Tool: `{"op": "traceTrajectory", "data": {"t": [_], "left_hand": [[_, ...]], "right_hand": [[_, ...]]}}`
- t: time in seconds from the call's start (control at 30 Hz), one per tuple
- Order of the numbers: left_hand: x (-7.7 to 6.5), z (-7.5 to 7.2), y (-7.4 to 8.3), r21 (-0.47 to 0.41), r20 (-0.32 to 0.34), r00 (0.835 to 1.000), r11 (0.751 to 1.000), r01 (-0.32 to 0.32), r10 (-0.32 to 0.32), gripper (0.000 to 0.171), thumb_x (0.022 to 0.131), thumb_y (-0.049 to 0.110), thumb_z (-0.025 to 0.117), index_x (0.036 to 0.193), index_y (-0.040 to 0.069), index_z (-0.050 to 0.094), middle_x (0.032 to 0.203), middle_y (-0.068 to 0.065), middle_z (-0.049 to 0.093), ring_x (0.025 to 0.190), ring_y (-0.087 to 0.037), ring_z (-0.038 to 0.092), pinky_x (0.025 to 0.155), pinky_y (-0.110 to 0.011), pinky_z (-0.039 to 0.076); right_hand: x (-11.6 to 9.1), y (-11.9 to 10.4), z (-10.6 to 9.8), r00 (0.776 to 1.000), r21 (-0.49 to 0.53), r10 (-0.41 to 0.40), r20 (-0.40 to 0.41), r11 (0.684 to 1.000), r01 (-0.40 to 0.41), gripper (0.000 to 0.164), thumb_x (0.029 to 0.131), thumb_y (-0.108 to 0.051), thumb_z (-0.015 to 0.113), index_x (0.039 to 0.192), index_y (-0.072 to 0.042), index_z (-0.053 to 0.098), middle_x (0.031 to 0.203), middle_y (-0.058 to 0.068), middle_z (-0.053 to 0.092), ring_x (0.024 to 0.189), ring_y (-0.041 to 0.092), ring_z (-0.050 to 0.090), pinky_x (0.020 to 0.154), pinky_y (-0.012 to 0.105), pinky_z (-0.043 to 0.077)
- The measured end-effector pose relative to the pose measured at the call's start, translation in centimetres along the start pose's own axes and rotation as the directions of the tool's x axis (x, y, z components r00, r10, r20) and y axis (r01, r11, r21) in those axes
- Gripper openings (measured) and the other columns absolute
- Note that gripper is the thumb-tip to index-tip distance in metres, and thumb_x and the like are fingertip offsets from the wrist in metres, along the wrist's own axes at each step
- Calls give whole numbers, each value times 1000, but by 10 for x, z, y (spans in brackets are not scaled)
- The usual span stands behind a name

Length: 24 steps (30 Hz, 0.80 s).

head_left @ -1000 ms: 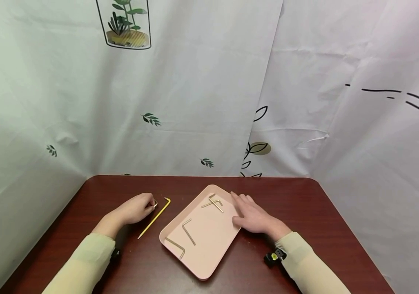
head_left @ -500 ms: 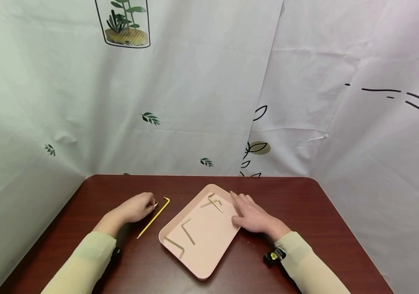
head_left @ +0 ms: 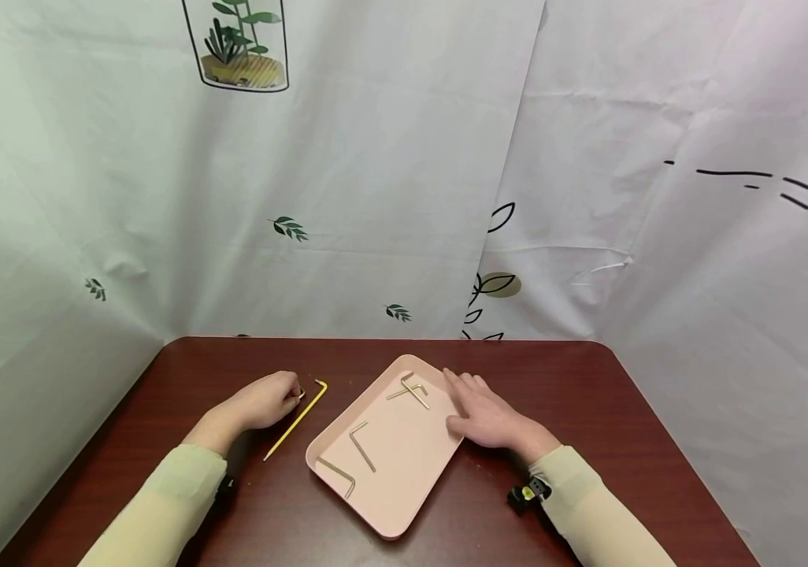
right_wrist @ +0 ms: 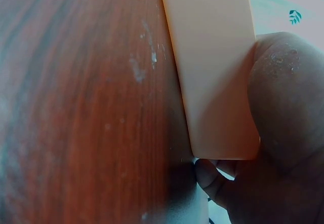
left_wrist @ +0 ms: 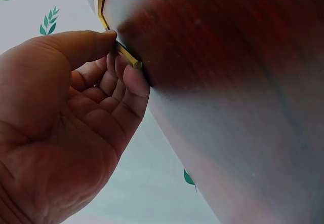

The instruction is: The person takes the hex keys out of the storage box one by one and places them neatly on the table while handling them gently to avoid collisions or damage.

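Note:
My left hand (head_left: 265,400) is at the left of the table, pinching a small gold hex key (left_wrist: 126,55) between thumb and fingertips; in the head view most of the key is hidden behind the fingers. Just right of that hand, a yellow hex key (head_left: 295,421) lies on the table. My right hand (head_left: 491,415) holds the right corner of a pink tray (head_left: 411,472), its thumb over the rim and its fingers round the far side. Inside the tray, two crossed hex keys (head_left: 414,391) lie at the far end, and two more hex keys (head_left: 363,449) lie nearer its left corner.
The dark red wooden table (head_left: 517,520) has rounded far corners. White printed cloth (head_left: 347,157) hangs behind it and at both sides. A black wrist camera (head_left: 520,498) is strapped at the right sleeve.

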State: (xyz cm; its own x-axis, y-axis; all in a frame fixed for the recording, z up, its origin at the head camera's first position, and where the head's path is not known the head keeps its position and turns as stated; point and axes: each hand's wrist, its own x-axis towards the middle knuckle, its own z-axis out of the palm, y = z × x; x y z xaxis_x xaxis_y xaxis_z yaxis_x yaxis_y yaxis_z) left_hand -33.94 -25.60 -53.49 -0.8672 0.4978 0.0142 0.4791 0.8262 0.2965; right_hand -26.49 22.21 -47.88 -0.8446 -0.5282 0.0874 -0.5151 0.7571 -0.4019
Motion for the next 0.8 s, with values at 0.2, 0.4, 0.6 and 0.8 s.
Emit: {"op": "traceTrajectory", "data": {"t": [0.2,0.4,0.6,0.8], "left_hand": [[1,0,3,35,-1,1000,999,16,-16,3,106,13,70,103,13,68,98,4,65,82,-9,59,76,-37,54],[-2,-6,10,14,-6,1000,1000,-18,18,4,107,12,69,104,9,68,98,-1,67,82,-12,60,74,-39,56],[-5,-7,8,-4,-2,1000,1000,-12,12,5,107,13,70,105,9,69,98,-2,68,82,-13,61,73,-40,56],[5,5,-7,11,1,1000,1000,-6,6,5,106,15,71,105,11,70,99,2,68,84,-10,62,77,-40,57]], "right_hand": [[0,-1,0,1000,-9,-17,-13,1000,17,90,94,-24,68,170,6,32,130,14,56,118,30,47,105,49,45],[0,-1,0,1000,-16,-22,-22,1000,22,90,93,-23,69,170,7,33,129,13,56,117,29,47,104,49,46],[0,-3,2,999,-2,-32,-16,999,32,89,94,-24,67,170,6,32,131,14,56,117,29,47,104,48,46],[-1,-1,1,999,-15,-28,-25,1000,27,89,94,-24,67,170,6,33,131,14,56,117,29,47,104,49,46]]}}
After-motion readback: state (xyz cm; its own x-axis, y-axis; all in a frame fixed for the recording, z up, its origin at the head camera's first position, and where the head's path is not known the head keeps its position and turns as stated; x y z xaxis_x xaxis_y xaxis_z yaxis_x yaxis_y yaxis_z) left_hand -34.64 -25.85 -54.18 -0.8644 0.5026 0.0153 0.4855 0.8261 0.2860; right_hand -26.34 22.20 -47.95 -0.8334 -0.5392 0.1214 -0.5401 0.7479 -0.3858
